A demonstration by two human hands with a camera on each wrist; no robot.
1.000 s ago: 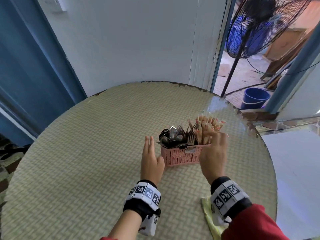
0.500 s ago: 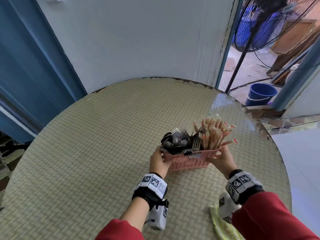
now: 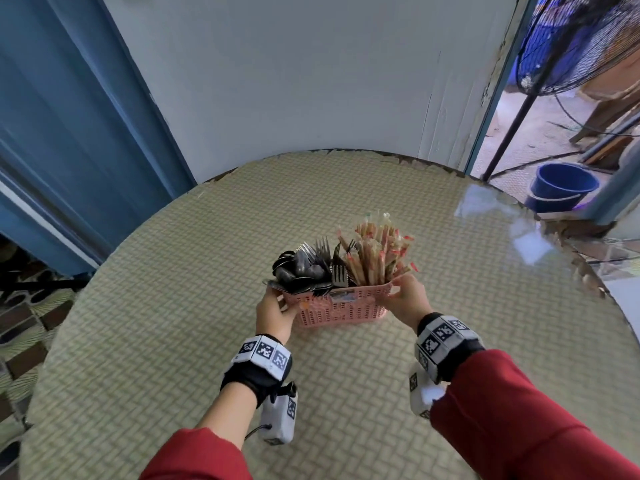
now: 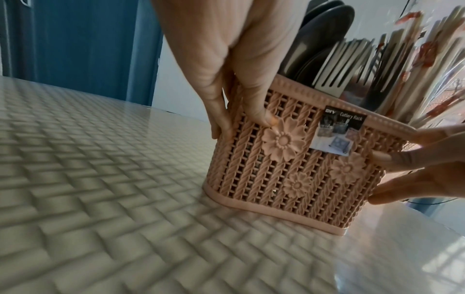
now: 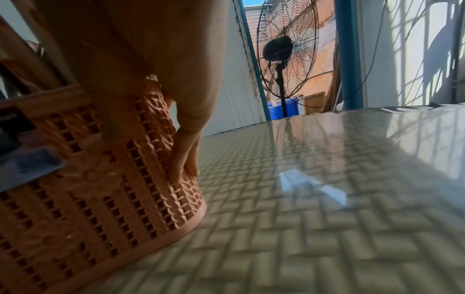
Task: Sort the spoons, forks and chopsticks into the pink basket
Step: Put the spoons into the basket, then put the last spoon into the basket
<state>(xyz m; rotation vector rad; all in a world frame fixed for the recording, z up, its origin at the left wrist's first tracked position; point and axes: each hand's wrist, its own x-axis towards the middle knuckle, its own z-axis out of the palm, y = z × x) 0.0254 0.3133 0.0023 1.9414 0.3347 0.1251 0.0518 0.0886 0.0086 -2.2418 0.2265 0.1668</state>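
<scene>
The pink basket (image 3: 341, 308) stands on the round table, with dark spoons (image 3: 298, 271) at its left, forks (image 3: 329, 261) in the middle and wrapped chopsticks (image 3: 377, 254) at its right, all upright. My left hand (image 3: 278, 308) grips the basket's left end. In the left wrist view its thumb lies on the basket (image 4: 289, 165) front and its fingers (image 4: 219, 111) run down the side. My right hand (image 3: 403, 296) grips the right end. In the right wrist view its fingers (image 5: 186, 159) lie curled round the basket (image 5: 100, 199) corner. I cannot tell whether the base touches the table.
The table (image 3: 173, 306) has a woven-pattern top under glossy glass, and its edge curves close by on the right. A blue door (image 3: 69, 133) and a white wall stand behind it. Through the doorway at the right are a standing fan (image 3: 571, 46) and a blue bucket (image 3: 562, 185).
A second ago my left hand lay flat beside the basket and my right hand was up at the chopsticks. Both hands have since dropped to the basket's ends and taken hold.
</scene>
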